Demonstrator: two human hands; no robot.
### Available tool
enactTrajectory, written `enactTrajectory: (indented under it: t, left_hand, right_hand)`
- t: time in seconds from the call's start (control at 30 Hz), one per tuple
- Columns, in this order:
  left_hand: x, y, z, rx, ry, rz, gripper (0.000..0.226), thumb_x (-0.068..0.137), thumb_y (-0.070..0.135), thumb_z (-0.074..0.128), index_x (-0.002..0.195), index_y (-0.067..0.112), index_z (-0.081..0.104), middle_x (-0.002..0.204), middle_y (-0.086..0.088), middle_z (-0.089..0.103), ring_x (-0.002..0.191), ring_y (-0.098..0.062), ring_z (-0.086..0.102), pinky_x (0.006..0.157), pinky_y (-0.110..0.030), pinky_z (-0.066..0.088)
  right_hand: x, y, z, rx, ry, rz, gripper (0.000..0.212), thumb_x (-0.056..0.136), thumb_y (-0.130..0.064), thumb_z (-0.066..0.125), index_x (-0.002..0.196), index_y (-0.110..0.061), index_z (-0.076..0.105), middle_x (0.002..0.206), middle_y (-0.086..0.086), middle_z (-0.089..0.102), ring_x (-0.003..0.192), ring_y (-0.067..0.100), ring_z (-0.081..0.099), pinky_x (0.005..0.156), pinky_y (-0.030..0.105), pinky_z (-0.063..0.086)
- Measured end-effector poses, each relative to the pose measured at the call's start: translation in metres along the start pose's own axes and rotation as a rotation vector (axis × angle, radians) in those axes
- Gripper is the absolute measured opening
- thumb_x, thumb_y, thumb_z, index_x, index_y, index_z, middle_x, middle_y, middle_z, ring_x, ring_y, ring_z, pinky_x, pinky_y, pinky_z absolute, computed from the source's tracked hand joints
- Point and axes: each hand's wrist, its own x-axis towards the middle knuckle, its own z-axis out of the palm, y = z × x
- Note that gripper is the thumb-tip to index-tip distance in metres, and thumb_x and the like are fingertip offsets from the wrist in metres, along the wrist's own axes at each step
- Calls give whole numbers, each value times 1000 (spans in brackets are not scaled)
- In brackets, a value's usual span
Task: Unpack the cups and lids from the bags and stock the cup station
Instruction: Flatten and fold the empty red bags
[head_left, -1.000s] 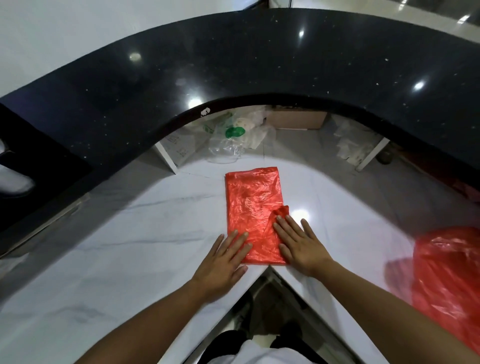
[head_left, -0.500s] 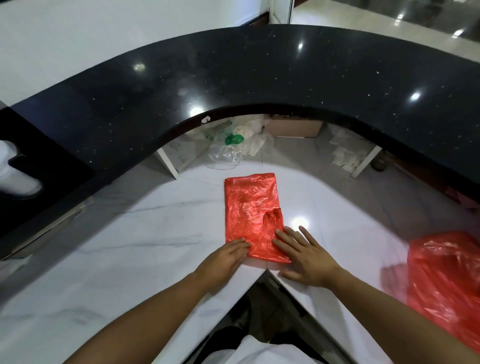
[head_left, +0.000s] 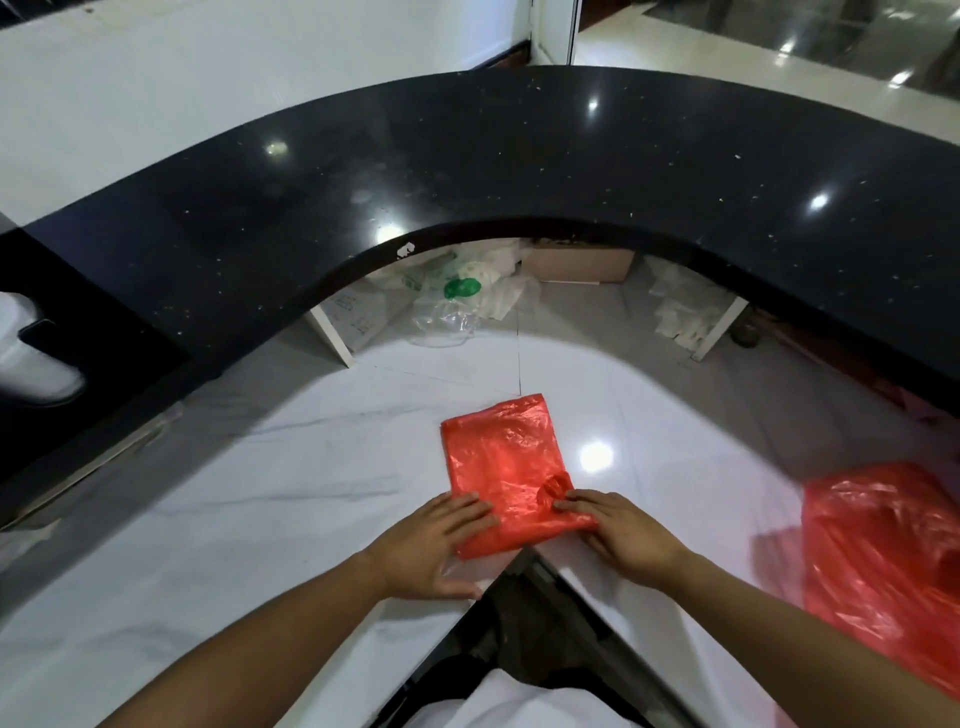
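A flattened, folded red plastic bag (head_left: 501, 457) lies on the white marble counter (head_left: 260, 493) near its inner corner. My left hand (head_left: 434, 545) rests on the bag's near left edge, fingers together. My right hand (head_left: 618, 535) pinches the near right edge, where the plastic is bunched and curled up. A second red bag (head_left: 883, 561), fuller and crumpled, sits on the counter at the far right. No cups or lids show on the counter.
A raised black curved countertop (head_left: 519, 171) wraps around the far side. Under it stand clear plastic bags with a green mark (head_left: 457, 296), a cardboard box (head_left: 576, 265) and white packets (head_left: 685, 317). A white object (head_left: 31, 358) sits at the left.
Both hands slid back to the bag's near edge and gathered it; the right fingers now pinch the curled plastic. The camera tilted up, so the bag appears lower in view.
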Motion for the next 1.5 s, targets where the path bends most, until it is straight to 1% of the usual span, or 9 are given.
enactTrajectory:
  t: [0.13,0.23,0.3,0.57,0.8,0.93,1.07,1.23,1.5]
  left_hand:
    - [8,17,6,-369,206,-316,60,95,58,55,147,29,48,156,14,38,137,-6,42,116,-25,34]
    - [21,35,-1,-590,297,-500,27,101,50,49,98,30,68,103,9,70,87,-1,64,80,-26,50]
    - [27,42,-7,-719,396,-571,25,101,46,51,83,37,64,82,13,69,79,1,64,71,-20,46]
    - [42,31,-11,-817,348,-631,38,97,57,53,126,32,59,107,15,71,95,3,65,84,-20,54]
    - [62,31,-12,-703,490,-843,17,102,32,53,115,21,55,100,1,70,88,-18,67,64,-20,46]
    - [65,39,-12,-263,550,-536,46,93,37,57,135,20,50,135,-4,50,124,-22,46,103,-35,42]
    - [65,38,-8,93,185,-65,78,88,68,49,153,29,31,166,-2,20,153,-23,14,124,-49,12]
    - [67,36,12,191,5,2,80,92,66,43,159,35,13,169,-4,5,155,-23,-2,123,-53,12]
    - [75,47,11,178,2,25,53,105,62,18,156,49,15,169,3,-3,154,-22,-13,123,-52,-5]
  right_hand:
    - [5,-9,-8,71,7,117,43,101,-50,31,119,-22,60,110,2,65,99,19,60,91,38,49]
    - [15,-20,-15,219,-7,323,28,106,-46,34,110,-28,54,93,-4,66,81,10,60,74,28,46]
    - [23,-24,-18,347,14,464,24,106,-44,39,112,-29,56,92,-9,67,81,5,63,70,18,44]
    - [49,-23,-11,344,171,672,31,106,-42,40,100,-18,59,87,0,68,82,22,63,71,34,44]
    - [54,-27,0,104,207,795,33,106,-45,33,100,-18,51,81,4,66,76,30,64,63,38,47]
    - [50,-35,2,81,253,776,29,105,-38,35,95,-15,49,80,3,64,73,29,62,62,39,45]
    - [38,-43,8,164,290,746,18,100,-28,44,89,-15,49,90,2,56,80,23,57,71,38,47]
    - [10,-49,26,51,312,724,35,92,-29,50,117,-6,59,128,8,52,115,25,49,102,41,44]
    - [-12,-51,25,-134,290,734,77,88,-39,53,155,-18,22,165,13,15,149,33,24,119,51,28]
